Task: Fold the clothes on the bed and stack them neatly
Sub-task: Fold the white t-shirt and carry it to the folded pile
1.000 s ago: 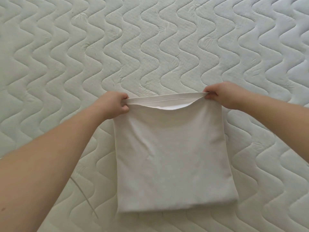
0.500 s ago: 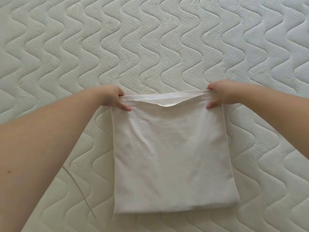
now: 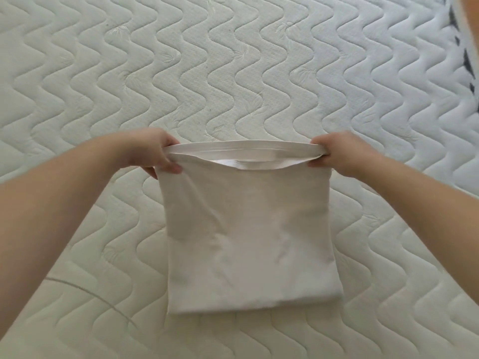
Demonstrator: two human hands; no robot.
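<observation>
Folded off-white garment [image 3: 248, 237], lying on the quilted mattress [image 3: 233, 73] between both forearms, far edge raised off the surface and stretched taut, its left corner pinched in the curled fingers of the left hand [image 3: 155, 151], its right corner likewise by the right hand [image 3: 337, 151].

The folded cloth [image 3: 248, 229] now has its far edge lifted higher off the bed [image 3: 233, 73] than a second ago, the band pulled straighter between left hand [image 3: 155, 151] and right hand [image 3: 342, 154], with the opening under it gaping wider.
</observation>
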